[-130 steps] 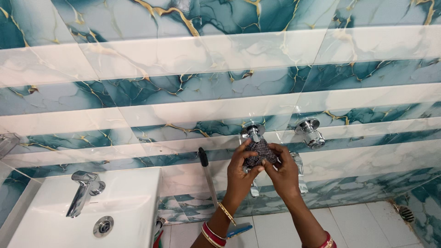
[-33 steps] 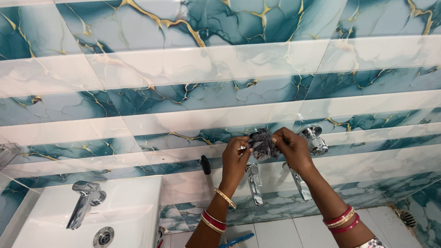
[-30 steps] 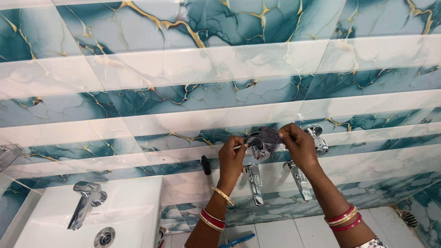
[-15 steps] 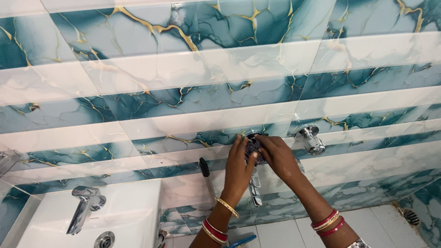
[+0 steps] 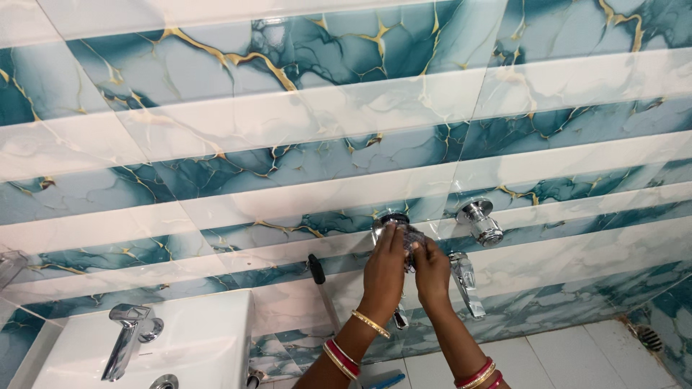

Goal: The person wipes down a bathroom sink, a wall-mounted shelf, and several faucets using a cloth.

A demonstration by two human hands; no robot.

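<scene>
We count one small dark checked cloth (image 5: pixel 411 241), bunched against one chrome wall tap knob (image 5: pixel 390 223) a little below the middle of the view. Only a patch of the cloth shows between the two hands, so we cannot tell how much of the knob it covers.

We see two hands. The left hand (image 5: pixel 385 270) comes up from six o'clock, palm toward the wall, its fingers laid flat and close together over the knob and the left edge of the cloth; we read this as a pressing hold on the cloth, not a wide grasp. The right hand (image 5: pixel 431 270) sits just beside it at three o'clock, fingers curled in narrowly and pinching the cloth from the right. The two hands touch or nearly touch at the cloth.

Outward from there, we count a second chrome knob (image 5: pixel 481 222) at three o'clock of the hands, uncovered and apart from them. Below the knobs hang two chrome spouts: one (image 5: pixel 465 281) just right of the right hand, one (image 5: pixel 398 317) partly hidden behind the left wrist. A black-handled tool (image 5: pixel 318 270) leans on the wall at nine o'clock of the hands. At eight o'clock sits one white basin (image 5: pixel 209 338) with one chrome basin tap (image 5: pixel 130 338). One floor drain (image 5: pixel 649 337) lies at four o'clock.
</scene>
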